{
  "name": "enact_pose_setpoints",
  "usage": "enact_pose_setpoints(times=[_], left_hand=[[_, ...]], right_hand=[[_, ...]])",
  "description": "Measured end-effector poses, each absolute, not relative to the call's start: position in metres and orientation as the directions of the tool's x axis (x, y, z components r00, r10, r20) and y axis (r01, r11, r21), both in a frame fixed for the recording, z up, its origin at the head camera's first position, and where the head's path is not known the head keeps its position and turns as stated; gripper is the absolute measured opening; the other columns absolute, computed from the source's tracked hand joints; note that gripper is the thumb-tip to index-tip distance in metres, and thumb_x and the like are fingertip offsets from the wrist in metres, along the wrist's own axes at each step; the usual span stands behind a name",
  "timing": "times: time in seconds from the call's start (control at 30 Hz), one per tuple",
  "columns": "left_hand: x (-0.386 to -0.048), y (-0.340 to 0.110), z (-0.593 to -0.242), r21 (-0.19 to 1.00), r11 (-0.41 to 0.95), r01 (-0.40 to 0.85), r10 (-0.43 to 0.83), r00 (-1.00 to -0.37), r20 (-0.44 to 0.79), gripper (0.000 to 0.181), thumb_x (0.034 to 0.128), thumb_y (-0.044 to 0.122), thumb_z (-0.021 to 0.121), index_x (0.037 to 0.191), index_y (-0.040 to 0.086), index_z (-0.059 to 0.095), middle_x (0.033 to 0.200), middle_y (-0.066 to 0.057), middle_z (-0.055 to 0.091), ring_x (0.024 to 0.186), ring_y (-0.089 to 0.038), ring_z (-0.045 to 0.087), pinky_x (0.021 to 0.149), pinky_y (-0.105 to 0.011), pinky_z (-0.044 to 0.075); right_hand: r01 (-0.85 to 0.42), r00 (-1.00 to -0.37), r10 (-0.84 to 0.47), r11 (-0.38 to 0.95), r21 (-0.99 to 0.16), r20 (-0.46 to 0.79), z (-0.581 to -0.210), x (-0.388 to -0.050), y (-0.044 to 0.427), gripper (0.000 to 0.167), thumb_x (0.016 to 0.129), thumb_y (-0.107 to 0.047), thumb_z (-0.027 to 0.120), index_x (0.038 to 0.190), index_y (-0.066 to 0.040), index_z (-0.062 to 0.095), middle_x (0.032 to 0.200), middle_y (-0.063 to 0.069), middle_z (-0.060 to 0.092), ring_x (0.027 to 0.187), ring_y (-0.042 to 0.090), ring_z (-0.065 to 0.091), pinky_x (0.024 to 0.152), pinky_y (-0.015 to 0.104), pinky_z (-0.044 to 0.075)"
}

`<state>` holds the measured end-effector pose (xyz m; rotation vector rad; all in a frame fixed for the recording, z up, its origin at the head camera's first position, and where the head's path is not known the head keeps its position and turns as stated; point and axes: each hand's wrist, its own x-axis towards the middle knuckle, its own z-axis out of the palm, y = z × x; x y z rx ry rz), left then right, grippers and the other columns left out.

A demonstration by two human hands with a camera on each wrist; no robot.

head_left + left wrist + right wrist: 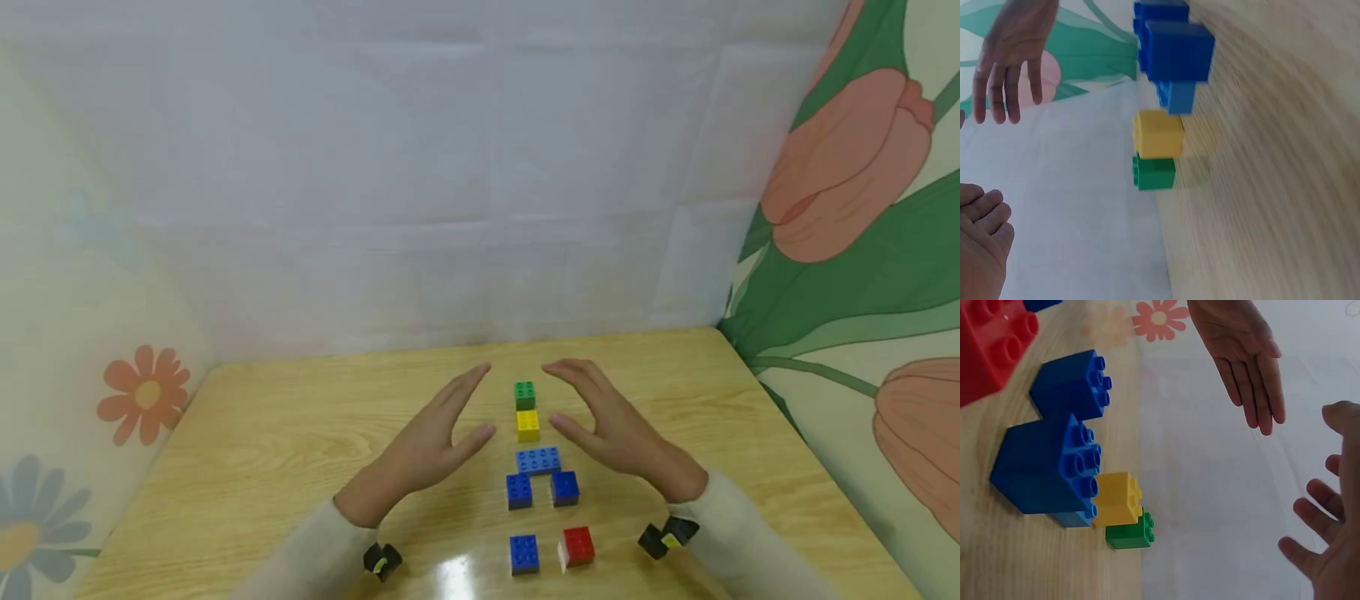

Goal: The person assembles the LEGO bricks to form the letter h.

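Note:
My left hand (423,442) hovers left of the yellow brick (528,426), fingers extended and nothing held. To the right of the same brick, my right hand (618,429) hangs over the table with its fingers spread, also without anything in it. Both palms face each other in the right wrist view. Farthest back stands a green brick (524,395). In front of the yellow one lies a longer light-blue brick (538,460). Two dark blue bricks, a left one (518,491) and a right one (565,488), come after it. Nearest me are another blue brick (524,554) and a red brick (578,547).
All the bricks stand on a light wooden table (285,467). Behind it hangs a white cloth (420,183). Flower-patterned sheets bound the left side (67,292) and right side (885,275).

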<state>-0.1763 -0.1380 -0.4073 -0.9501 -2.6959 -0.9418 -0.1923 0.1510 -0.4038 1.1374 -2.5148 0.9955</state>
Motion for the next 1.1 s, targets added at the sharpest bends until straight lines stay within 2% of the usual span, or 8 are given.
enact_pose_setpoints(times=[0.2, 0.33, 0.53, 0.77, 1.0, 1.1], left_hand=[[-0.161, -0.127, -0.407, 0.620, 0.504, 0.601, 0.524, -0.784, 0.334, 0.069, 0.0980, 0.039, 0.057, 0.155, 0.033, 0.018, 0.157, 0.007, 0.027, 0.142, -0.018, 0.027, 0.110, -0.054, 0.031], [-0.149, -0.122, -0.410, 0.643, 0.477, 0.599, 0.545, -0.776, 0.318, 0.069, 0.0965, 0.038, 0.060, 0.153, 0.035, 0.022, 0.154, 0.010, 0.031, 0.140, -0.015, 0.032, 0.107, -0.053, 0.035], [-0.136, -0.116, -0.416, 0.668, 0.447, 0.595, 0.564, -0.767, 0.306, 0.067, 0.0948, 0.043, 0.062, 0.152, 0.034, 0.028, 0.151, 0.011, 0.036, 0.137, -0.017, 0.036, 0.104, -0.052, 0.040], [-0.126, -0.115, -0.431, 0.671, 0.443, 0.595, 0.598, -0.754, 0.273, 0.059, 0.0925, 0.040, 0.066, 0.144, 0.027, 0.041, 0.141, 0.010, 0.047, 0.130, -0.014, 0.045, 0.103, -0.044, 0.043], [-0.122, -0.116, -0.444, 0.704, 0.417, 0.575, 0.638, -0.737, 0.225, 0.048, 0.0903, 0.035, 0.071, 0.131, 0.018, 0.053, 0.128, 0.008, 0.057, 0.119, -0.011, 0.053, 0.099, -0.040, 0.046], [-0.119, -0.117, -0.450, 0.705, 0.408, 0.580, 0.665, -0.718, 0.205, 0.048, 0.0897, 0.039, 0.070, 0.129, 0.016, 0.054, 0.124, 0.009, 0.058, 0.117, -0.010, 0.055, 0.098, -0.037, 0.047]], right_hand=[[-0.788, -0.609, -0.592, 0.376, -0.488, 0.528, -0.409, -0.177, 0.156, 0.056, 0.094, -0.022, 0.067, 0.145, -0.019, 0.043, 0.139, 0.001, 0.047, 0.126, 0.021, 0.047, 0.099, 0.050, 0.045], [-0.797, -0.593, -0.611, 0.352, -0.491, 0.524, -0.414, -0.168, 0.160, 0.057, 0.091, -0.019, 0.070, 0.143, -0.018, 0.046, 0.136, 0.000, 0.050, 0.123, 0.019, 0.049, 0.096, 0.047, 0.048], [-0.777, -0.599, -0.654, 0.333, -0.535, 0.462, -0.417, -0.157, 0.163, 0.059, 0.089, -0.017, 0.073, 0.142, -0.018, 0.047, 0.136, -0.001, 0.050, 0.124, 0.018, 0.049, 0.096, 0.044, 0.048], [-0.775, -0.557, -0.729, 0.284, -0.564, 0.398, -0.429, -0.146, 0.169, 0.060, 0.088, -0.025, 0.074, 0.142, -0.019, 0.047, 0.135, -0.003, 0.050, 0.118, 0.019, 0.054, 0.092, 0.038, 0.051], [-0.728, -0.542, -0.811, 0.324, -0.604, 0.219, -0.435, -0.143, 0.179, 0.058, 0.089, -0.036, 0.072, 0.140, -0.028, 0.048, 0.129, -0.004, 0.055, 0.109, 0.013, 0.057, 0.088, 0.036, 0.052], [-0.710, -0.540, -0.824, 0.338, -0.618, 0.170, -0.436, -0.143, 0.183, 0.051, 0.089, -0.036, 0.072, 0.135, -0.026, 0.054, 0.123, -0.005, 0.059, 0.104, 0.012, 0.059, 0.086, 0.035, 0.053]])
